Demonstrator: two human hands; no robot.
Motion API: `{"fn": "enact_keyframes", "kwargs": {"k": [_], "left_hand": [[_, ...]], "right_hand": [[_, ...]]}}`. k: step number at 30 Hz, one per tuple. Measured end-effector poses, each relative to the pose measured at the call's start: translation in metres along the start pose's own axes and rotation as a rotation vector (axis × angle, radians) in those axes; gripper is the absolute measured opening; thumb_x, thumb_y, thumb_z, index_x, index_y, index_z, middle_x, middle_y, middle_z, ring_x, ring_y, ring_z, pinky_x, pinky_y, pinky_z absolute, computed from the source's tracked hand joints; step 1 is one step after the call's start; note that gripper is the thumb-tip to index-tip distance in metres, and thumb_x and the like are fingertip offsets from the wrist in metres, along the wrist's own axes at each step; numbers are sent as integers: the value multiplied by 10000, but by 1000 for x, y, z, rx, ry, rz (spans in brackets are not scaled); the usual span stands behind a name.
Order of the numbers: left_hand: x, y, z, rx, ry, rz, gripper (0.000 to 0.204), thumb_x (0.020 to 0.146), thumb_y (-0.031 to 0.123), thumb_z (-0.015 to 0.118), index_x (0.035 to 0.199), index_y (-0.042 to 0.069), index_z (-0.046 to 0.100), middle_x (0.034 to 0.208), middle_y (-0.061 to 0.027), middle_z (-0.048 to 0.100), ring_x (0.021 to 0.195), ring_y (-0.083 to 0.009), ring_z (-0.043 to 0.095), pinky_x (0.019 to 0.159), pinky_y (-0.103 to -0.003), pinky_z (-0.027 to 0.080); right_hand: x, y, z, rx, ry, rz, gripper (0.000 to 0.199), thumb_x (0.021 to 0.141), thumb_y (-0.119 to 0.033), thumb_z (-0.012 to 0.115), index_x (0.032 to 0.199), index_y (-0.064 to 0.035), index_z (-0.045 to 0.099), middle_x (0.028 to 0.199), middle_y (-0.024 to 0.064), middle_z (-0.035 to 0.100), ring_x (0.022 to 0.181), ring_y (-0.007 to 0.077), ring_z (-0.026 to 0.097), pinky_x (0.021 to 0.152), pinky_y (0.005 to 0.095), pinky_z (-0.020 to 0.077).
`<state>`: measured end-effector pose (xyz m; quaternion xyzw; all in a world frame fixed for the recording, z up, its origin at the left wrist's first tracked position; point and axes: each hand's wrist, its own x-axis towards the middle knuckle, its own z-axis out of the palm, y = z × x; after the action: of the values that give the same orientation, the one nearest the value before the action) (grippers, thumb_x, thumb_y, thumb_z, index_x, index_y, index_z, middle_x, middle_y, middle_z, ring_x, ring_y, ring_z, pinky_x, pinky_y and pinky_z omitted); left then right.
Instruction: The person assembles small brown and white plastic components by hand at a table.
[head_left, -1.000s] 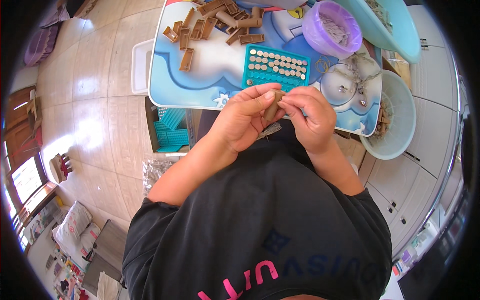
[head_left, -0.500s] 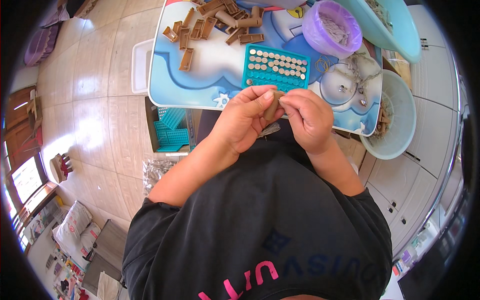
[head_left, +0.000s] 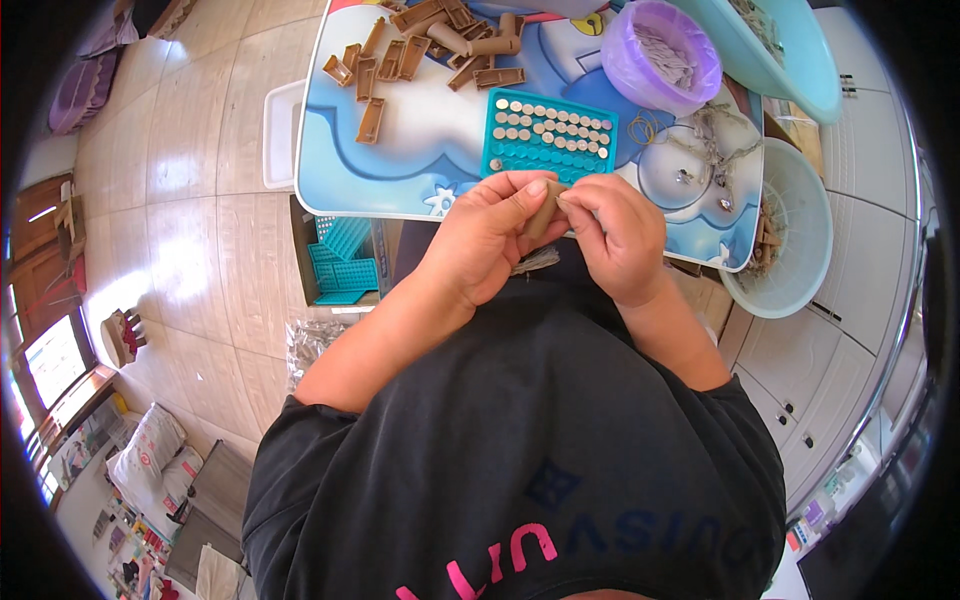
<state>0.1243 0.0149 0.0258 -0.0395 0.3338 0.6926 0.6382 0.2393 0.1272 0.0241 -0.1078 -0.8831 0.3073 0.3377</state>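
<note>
Just in front of the table's near edge, my left hand (head_left: 478,235) grips a small brown plastic casing (head_left: 543,213) with a rounded shell, thumb on its upper end. Against the casing's right side, the thumb and fingertips of my right hand (head_left: 622,245) are pinched together; whatever they hold is hidden. Below the casing a tuft of grey strands (head_left: 538,261) shows over my lap. Beyond both hands lies a teal tray (head_left: 491,150) with rows of round silver pieces (head_left: 540,127); its nearer rows show bare sockets.
Brown casings (head_left: 410,55) lie heaped at the table's far left. A purple-lined bucket (head_left: 618,60) of grey strands stands at the far right, near tangled strands (head_left: 715,140). Pale tubs (head_left: 815,235) flank the table's right side. More teal trays (head_left: 345,272) sit in a box below left.
Both hands stay nearly in place around the brown casing, with only slight finger movement at its right side. The table scene shifts very slightly left in the view.
</note>
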Motion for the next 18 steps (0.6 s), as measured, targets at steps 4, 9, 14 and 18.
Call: {"fn": "enact_keyframes", "kwargs": {"k": [4, 9, 14, 18], "left_hand": [[-1, 6, -6, 24, -12, -122, 277, 948, 212, 469, 1065, -29, 537, 909, -94, 621, 785, -146, 621, 782, -269, 536], [-3, 9, -4, 78, -69, -221, 357, 967, 254, 408, 1180, -28, 462, 955, -121, 621, 798, -163, 641, 718, -256, 556], [-10, 16, 5, 321, -81, -100, 359, 968, 260, 412, 1214, -1, 436, 960, -117, 615, 828, -173, 637, 750, -259, 529], [-12, 4, -6, 690, 17, 259, 264, 894, 139, 570, 1120, 16, 512, 930, -75, 613, 810, -120, 597, 729, -253, 486]], "right_hand": [[3, 5, -9, 334, -119, 221, 186, 759, -49, 666, 936, -24, 616, 880, 88, 611, 752, 185, 599, 626, 272, 480], [4, 19, -20, 694, -392, 355, 226, 821, -58, 632, 1042, -20, 609, 985, 70, 592, 853, 142, 579, 715, 253, 481], [-1, 15, -18, 802, -227, 585, 181, 860, -89, 609, 1019, -3, 600, 919, 53, 610, 811, 110, 581, 705, 236, 480], [-3, 14, -17, 808, -106, 705, 185, 866, -106, 607, 1015, 4, 592, 866, 49, 615, 739, 96, 584, 666, 226, 482]]}}
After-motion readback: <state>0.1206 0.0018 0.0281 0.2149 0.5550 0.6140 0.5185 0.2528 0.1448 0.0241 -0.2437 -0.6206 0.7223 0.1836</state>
